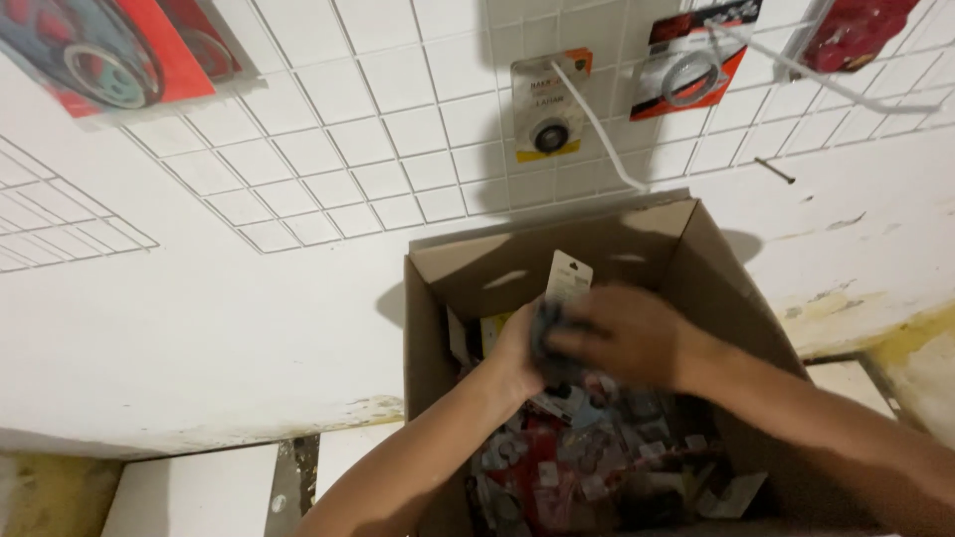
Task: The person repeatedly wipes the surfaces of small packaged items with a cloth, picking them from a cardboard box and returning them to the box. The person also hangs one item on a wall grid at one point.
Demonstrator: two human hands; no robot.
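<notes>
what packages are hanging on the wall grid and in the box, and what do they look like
Red carded pack: top left of grid, round grey part.
White card: centre grid, orange top, black ring.
Red-black card: right of it, clear ring.
Red pack: top right.
Cardboard box: below, small packets; both hands hold a blurred one.

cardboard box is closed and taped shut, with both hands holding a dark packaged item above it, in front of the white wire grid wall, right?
Not quite. The head view shows the cardboard box open, flaps up, full of small packaged items. The rest holds: the left hand and right hand hold a dark packaged item together over it, in front of the white wire grid wall.
</notes>
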